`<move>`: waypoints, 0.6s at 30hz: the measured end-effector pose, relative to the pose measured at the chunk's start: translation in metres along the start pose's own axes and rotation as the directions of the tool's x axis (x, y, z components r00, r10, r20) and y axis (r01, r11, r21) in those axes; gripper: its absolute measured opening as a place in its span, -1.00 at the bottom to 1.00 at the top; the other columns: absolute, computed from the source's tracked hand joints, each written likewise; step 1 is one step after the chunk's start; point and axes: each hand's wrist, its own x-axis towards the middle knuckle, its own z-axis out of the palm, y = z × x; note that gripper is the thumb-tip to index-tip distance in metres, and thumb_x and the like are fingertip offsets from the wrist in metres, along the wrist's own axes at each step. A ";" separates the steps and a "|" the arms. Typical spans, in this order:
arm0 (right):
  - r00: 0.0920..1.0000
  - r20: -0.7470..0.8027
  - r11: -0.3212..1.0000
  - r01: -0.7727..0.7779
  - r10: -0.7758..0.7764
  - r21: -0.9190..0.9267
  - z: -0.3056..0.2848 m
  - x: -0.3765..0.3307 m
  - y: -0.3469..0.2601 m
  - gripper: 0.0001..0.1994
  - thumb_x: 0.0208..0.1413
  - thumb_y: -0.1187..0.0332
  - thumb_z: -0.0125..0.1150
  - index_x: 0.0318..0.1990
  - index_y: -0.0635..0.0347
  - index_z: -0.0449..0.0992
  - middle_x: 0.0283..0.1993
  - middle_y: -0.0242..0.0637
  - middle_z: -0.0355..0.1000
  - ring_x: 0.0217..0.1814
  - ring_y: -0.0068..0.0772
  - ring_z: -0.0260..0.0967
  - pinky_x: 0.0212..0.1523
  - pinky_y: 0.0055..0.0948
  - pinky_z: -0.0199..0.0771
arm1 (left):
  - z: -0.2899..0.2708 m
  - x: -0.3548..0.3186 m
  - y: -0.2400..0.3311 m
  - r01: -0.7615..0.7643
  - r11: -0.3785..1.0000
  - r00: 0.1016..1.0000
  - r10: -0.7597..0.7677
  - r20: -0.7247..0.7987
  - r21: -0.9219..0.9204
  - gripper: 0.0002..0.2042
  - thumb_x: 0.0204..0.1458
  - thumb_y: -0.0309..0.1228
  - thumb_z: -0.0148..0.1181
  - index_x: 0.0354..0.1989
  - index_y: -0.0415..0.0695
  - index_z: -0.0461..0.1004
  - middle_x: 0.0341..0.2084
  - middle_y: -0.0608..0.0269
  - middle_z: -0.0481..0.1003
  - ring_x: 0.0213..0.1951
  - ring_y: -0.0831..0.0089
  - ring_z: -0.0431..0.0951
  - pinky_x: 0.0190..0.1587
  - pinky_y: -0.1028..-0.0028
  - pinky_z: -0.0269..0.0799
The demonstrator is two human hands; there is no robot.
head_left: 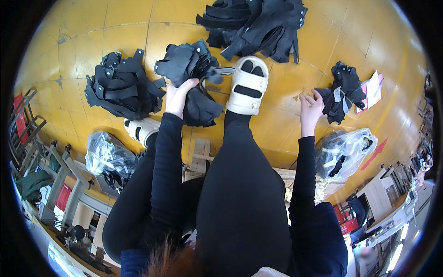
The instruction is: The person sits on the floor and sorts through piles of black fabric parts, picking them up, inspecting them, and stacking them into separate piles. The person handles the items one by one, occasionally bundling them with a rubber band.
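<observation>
The work looks partway along: the black pieces lie gathered into separate heaps on the yellow floor [286, 87], yet none of these heaps looks tied or neatly squared, and how many pieces remain to be handled you cannot tell from here. Your left hand [179, 96] is closed around the near edge of a bundle of black cloth [187, 62], which spreads just beyond your fingers, with more dark cloth hanging or lying below and to the right of them. Left of that hand sits a broad heap [122, 87]; the largest pile [263, 27] lies farther ahead, between your hands. Your right hand [311, 105] has its fingers bent toward the thumb, just beside a small pile [344, 92] on its right; whether it pinches anything cannot be told. A clear plastic bag [348, 150] lies nearer you, below that pile.
</observation>
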 end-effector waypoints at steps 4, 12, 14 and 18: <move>0.994 -0.076 0.997 0.079 -0.080 -0.016 0.004 -0.009 -0.013 -0.69 0.08 0.46 0.23 0.01 0.06 0.60 0.29 -0.20 0.31 0.37 -0.07 0.10 0.35 -0.12 0.07 | 0.017 0.015 -0.036 0.080 0.982 0.992 -0.063 -0.108 0.171 -0.49 -0.09 -0.28 0.42 -0.03 -0.39 0.49 -0.21 0.15 0.57 -0.27 0.43 0.57 -0.18 0.46 0.49; 0.823 0.020 0.680 0.456 -0.568 0.574 0.025 -0.020 -0.153 -0.75 0.10 0.52 0.18 -0.05 0.12 0.58 0.07 -0.19 0.46 0.09 -0.11 0.44 0.19 -0.27 0.37 | 0.008 0.015 -0.071 -0.037 0.908 0.992 0.084 -0.093 0.418 -0.16 -0.19 -0.17 0.45 0.24 -0.36 0.21 0.10 -0.20 0.24 0.19 -0.03 0.28 0.28 0.25 0.20; 0.653 0.020 0.556 0.627 -0.757 0.545 0.035 -0.021 -0.183 -0.75 0.11 0.46 0.21 -0.03 0.10 0.58 0.06 -0.24 0.46 0.09 -0.13 0.42 0.18 -0.22 0.36 | 0.008 0.014 -0.070 -0.034 0.906 0.994 0.075 -0.083 0.421 -0.19 -0.19 -0.21 0.44 0.22 -0.36 0.21 0.05 -0.20 0.27 0.16 -0.07 0.30 0.27 0.21 0.21; 0.471 0.078 0.446 0.751 -0.879 0.487 0.058 -0.022 -0.219 -0.66 0.13 0.34 0.23 0.09 0.03 0.51 0.20 -0.25 0.35 0.22 -0.11 0.29 0.24 -0.17 0.29 | 0.020 -0.002 -0.072 -0.160 0.728 0.962 0.267 -0.062 0.667 -0.32 -0.18 -0.37 0.36 0.11 -0.39 0.20 0.00 -0.27 0.27 0.12 -0.21 0.28 0.23 0.10 0.22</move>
